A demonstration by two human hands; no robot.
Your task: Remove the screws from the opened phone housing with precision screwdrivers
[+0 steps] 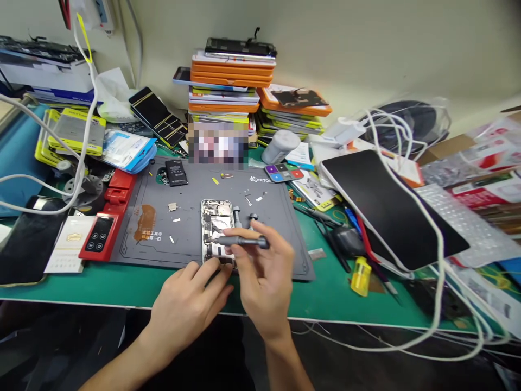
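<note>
An opened smartphone (222,210) lies on the grey work mat (163,201), its inner parts bare. My left hand (189,296) has its fingers curled against the phone's lower end, gripping it there; some fingertips are hidden. In my right hand (266,279) a dark grey screwdriver (246,240) is held nearly level above the phone, between thumb and fingers. Its tip is too blurred to tell whether it touches. Just right of the phone is another small grey screwdriver (237,215), partly hidden behind my right fingers. A black phone battery (176,172) rests farther back on the mat.
Tiny metal parts (173,206) are scattered on the mat. Orange boxes (232,70) are stacked behind it. To the right lie a black-screened tablet (391,206), a yellow-handled tool (360,276) and loose white cables (437,260). At left sits a red device (97,236).
</note>
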